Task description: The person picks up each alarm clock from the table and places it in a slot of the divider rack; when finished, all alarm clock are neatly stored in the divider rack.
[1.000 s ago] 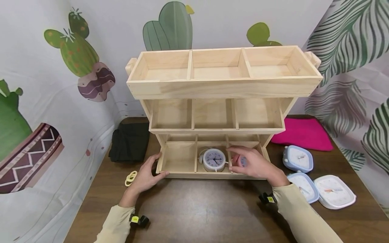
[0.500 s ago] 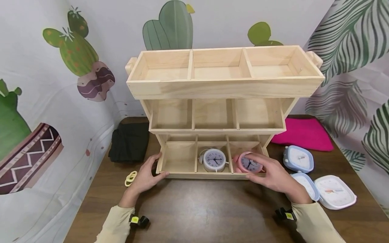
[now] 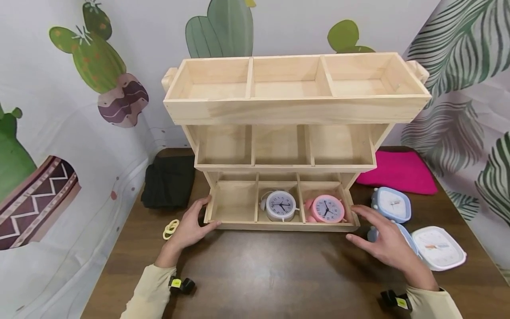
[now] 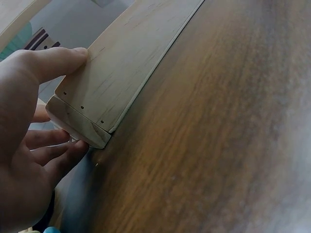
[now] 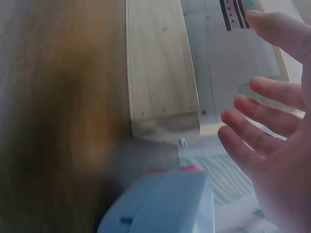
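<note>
We see the pink alarm clock (image 3: pixel 327 208) standing upright in the right compartment of the lowest tier of the wooden shelf rack (image 3: pixel 295 110), its dial facing us with dark numerals round the face that are too small to read. Just beside it, in the middle compartment, stands a grey alarm clock (image 3: pixel 280 205), also upright and also with unreadable numerals. The left compartment of that tier holds nothing we can make out.

Our right hand (image 3: pixel 384 241) hovers off the rack's lower right corner with its grip released, fingers spread and holding nothing. Our left hand (image 3: pixel 189 226) rests on the rack's lower left corner, thumb along the front board and fingers laid straight against the side.

On the bench (image 3: pixel 271 274) to the right lie two pale blue square clocks (image 3: pixel 390 204) and a white square clock (image 3: pixel 437 248); their faces show faint marks we cannot read. A pink cloth (image 3: pixel 398 175) lies behind them, a black cloth (image 3: pixel 169 181) left of the rack, and pale yellow rings (image 3: pixel 171 229) near the left hand.
</note>
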`<state>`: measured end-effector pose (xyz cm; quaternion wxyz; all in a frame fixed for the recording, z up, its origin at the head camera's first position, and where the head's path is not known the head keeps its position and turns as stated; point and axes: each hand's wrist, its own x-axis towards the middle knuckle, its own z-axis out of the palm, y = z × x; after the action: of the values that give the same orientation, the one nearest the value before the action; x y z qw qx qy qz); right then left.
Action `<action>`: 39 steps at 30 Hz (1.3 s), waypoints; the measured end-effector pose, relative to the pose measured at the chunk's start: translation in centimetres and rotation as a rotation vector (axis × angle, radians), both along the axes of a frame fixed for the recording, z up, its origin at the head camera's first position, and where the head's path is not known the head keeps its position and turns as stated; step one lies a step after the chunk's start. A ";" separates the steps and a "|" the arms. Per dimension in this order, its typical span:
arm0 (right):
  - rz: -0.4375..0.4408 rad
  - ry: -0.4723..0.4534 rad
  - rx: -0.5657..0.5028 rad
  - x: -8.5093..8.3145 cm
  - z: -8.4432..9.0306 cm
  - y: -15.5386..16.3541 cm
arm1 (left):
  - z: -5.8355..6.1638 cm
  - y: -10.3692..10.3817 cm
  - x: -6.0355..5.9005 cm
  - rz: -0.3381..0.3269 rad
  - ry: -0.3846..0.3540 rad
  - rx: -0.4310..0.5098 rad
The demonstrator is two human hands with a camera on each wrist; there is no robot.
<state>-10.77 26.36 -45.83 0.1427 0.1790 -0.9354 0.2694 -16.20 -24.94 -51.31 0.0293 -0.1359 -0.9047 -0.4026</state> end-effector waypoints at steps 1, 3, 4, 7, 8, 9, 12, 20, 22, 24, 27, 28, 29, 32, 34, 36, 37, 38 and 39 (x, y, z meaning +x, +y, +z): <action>-0.013 0.008 -0.010 0.2 0.0 0.2 | 0.1 0.0 -0.1 0.000 -0.001 -0.004; -0.040 0.027 -0.034 0.6 -0.1 0.6 | 0.2 0.1 -0.1 -0.003 -0.005 -0.013; -0.053 0.035 -0.043 0.8 -0.2 0.9 | 0.2 0.1 -0.1 -0.005 -0.010 -0.012; -0.067 0.056 -0.078 1.3 -0.4 1.4 | 0.3 0.1 -0.1 -0.004 -0.019 -0.006; -0.071 0.063 -0.085 1.4 -0.5 1.6 | 0.3 0.1 0.0 -0.003 -0.020 -0.004; -0.077 0.069 -0.093 1.6 -0.6 1.7 | 0.4 0.0 0.0 -0.002 -0.021 -0.004; -0.105 0.064 -0.105 1.9 -0.8 2.2 | 0.4 0.0 0.0 0.002 -0.018 -0.005; -0.197 0.007 -0.067 2.8 -1.2 3.2 | 0.3 0.0 0.0 -0.002 -0.012 -0.009; -0.217 0.002 -0.070 3.0 -1.2 3.4 | 0.2 0.0 0.0 -0.003 -0.010 -0.006; -0.233 -0.002 -0.074 3.2 -1.3 3.7 | 0.2 0.0 0.1 -0.002 -0.008 -0.006; -0.248 -0.021 -0.077 3.4 -1.4 4.0 | 0.1 0.0 0.1 -0.002 -0.007 -0.003; -0.251 -0.027 -0.078 3.4 -1.4 4.2 | 0.1 0.0 0.0 -0.002 -0.006 -0.004; -0.255 -0.033 -0.083 3.5 -1.5 4.3 | 0.1 0.0 0.0 -0.002 -0.005 -0.006; -0.266 -0.057 -0.084 3.7 -1.7 4.7 | 0.2 0.0 0.0 -0.003 -0.007 -0.005; -0.269 -0.058 -0.089 3.8 -1.9 5.0 | 0.1 0.0 0.0 -0.003 -0.005 -0.007; -0.264 -0.054 -0.097 4.0 -2.1 5.2 | 0.1 0.0 0.0 -0.003 -0.003 -0.007; -0.263 -0.047 -0.103 4.0 -2.2 5.3 | 0.1 0.0 0.0 -0.005 0.001 -0.006; -0.263 -0.043 -0.105 4.1 -2.3 5.4 | 0.1 0.0 0.0 -0.005 0.003 -0.006; -0.264 -0.037 -0.107 4.2 -2.4 5.4 | 0.1 0.0 0.0 -0.004 0.005 -0.007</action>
<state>-6.58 31.79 -48.25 0.1692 0.0413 -0.9375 0.3012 -16.17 -24.97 -51.25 0.0301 -0.1390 -0.9057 -0.3994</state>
